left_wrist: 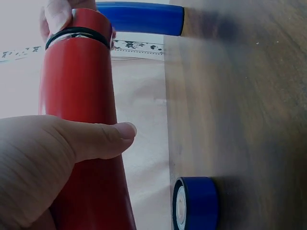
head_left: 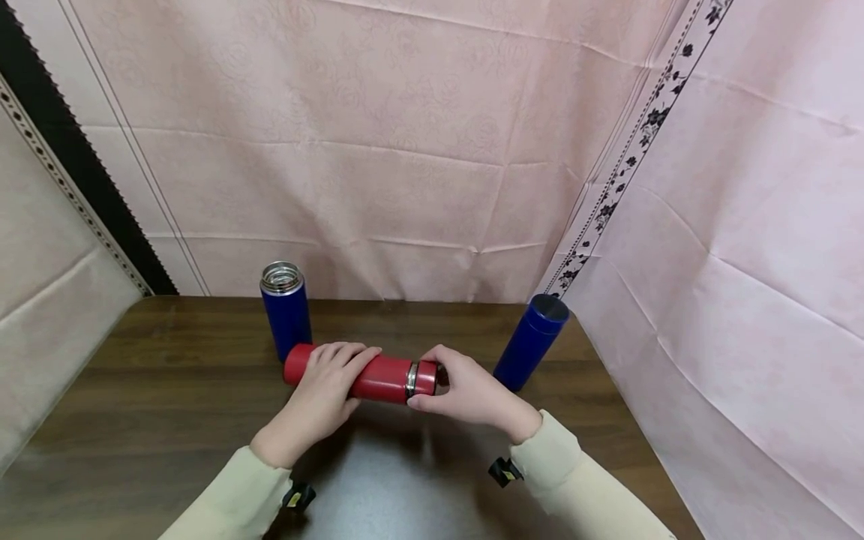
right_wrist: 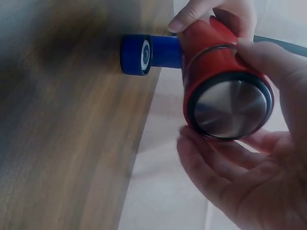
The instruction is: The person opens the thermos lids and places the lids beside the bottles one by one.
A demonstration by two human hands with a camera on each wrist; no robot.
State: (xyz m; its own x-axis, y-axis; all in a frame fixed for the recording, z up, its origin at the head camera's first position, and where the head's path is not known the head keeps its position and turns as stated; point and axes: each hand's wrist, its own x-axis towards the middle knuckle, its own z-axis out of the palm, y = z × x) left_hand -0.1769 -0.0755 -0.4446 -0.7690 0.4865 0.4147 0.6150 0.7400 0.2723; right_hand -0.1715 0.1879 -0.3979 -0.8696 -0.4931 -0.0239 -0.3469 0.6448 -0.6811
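Observation:
A red thermos lies nearly level across the middle of the head view, raised above the table. My left hand grips its body, the thumb laid across it in the left wrist view. At the other end, my right hand holds the red lid between thumb and fingers. The lid sits on the thermos, and its round steel top faces the right wrist camera. Behind the left hand, an uncapped blue thermos stands upright, its metal mouth bare.
A second blue thermos, capped, stands beyond my right hand. A loose blue lid rests on the wooden table, hidden in the head view. Pink cloth hangs along the table's back and sides.

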